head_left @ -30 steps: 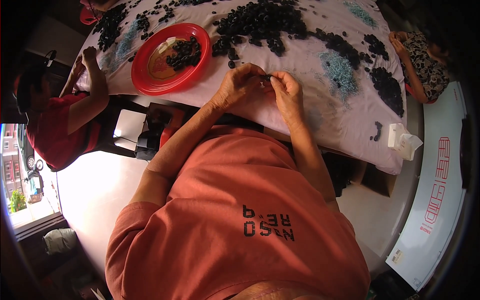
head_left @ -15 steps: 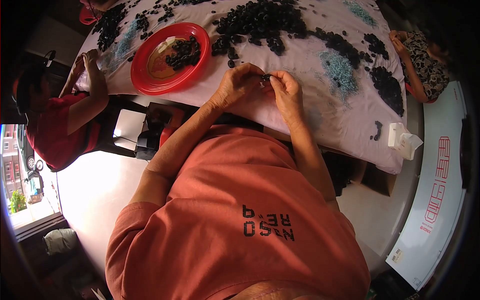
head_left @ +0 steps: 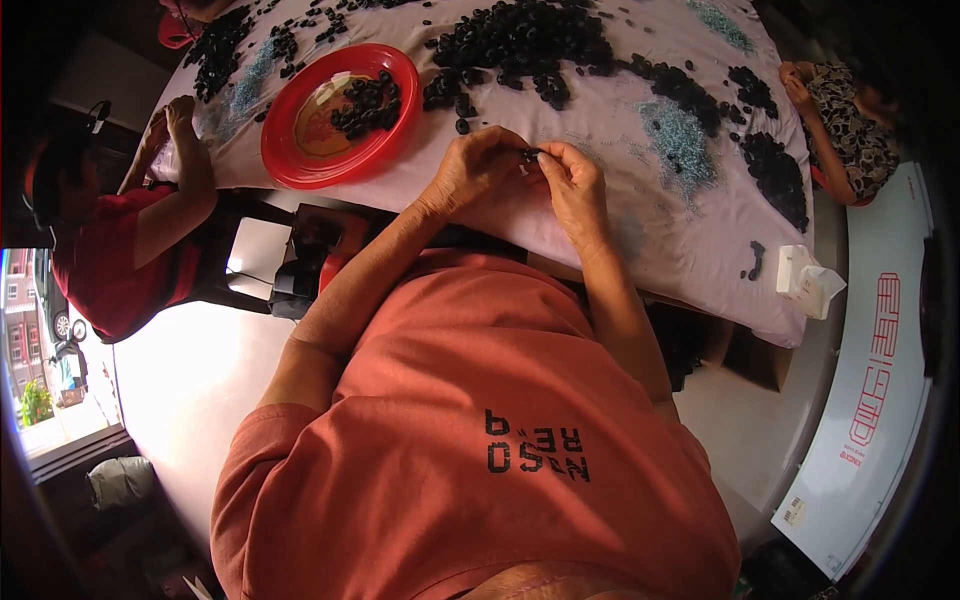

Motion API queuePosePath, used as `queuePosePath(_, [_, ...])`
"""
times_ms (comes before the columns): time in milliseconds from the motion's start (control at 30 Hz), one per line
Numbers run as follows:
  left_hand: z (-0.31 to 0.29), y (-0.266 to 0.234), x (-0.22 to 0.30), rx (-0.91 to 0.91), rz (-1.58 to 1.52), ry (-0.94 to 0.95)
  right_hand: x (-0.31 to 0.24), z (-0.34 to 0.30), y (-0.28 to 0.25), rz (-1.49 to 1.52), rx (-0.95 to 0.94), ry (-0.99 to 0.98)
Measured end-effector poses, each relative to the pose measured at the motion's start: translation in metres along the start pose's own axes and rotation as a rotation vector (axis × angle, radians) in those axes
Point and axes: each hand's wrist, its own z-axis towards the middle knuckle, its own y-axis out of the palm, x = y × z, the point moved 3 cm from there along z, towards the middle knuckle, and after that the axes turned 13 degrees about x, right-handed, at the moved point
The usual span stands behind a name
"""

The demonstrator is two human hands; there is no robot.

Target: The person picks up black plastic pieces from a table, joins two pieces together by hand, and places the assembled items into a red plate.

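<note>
Between my two hands, just over the near edge of the table, is a small black plastic part point(head_left: 531, 155). My left hand point(head_left: 474, 172) pinches it from one side with thumb and fingers. From the other side my right hand point(head_left: 573, 186) grips it, thumb against forefinger. My fingers cover much of the part, so its exact shape cannot be made out. To the left of my hands a red plastic basin point(head_left: 290, 165) holds a small heap of like black parts point(head_left: 368, 108). A large pile of black parts point(head_left: 525, 42) lies beyond my hands.
A pale pink cloth point(head_left: 440, 140) covers the table. Tiny bluish metallic pieces point(head_left: 680, 150) lie at right, beside more black parts point(head_left: 775, 180). A tissue box point(head_left: 800, 280) sits on the right corner. One person in red point(head_left: 130, 250) works at left; another person point(head_left: 850, 130) sits at right.
Both hands stay in the same place, pinching the black part; the fingers shift only slightly.
</note>
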Motion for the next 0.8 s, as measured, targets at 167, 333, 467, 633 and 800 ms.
queuePosePath(167, [0.001,-0.001,-0.001,0.033,-0.007,0.017,0.011,0.002,0.0,0.003,0.004,0.016])
queuePosePath(333, [0.001,0.0,0.001,0.046,0.037,0.0,0.008,0.001,0.0,-0.051,0.025,-0.025])
queuePosePath(467, [0.003,-0.001,-0.005,0.058,0.038,0.031,0.009,0.001,0.0,-0.133,0.038,-0.093])
queuePosePath(633, [0.002,0.001,-0.005,0.071,0.057,0.015,0.01,0.0,0.003,-0.178,0.08,-0.16])
queuePosePath(800, [0.001,0.001,-0.002,0.047,0.037,0.024,0.011,-0.001,0.003,-0.188,0.105,-0.171])
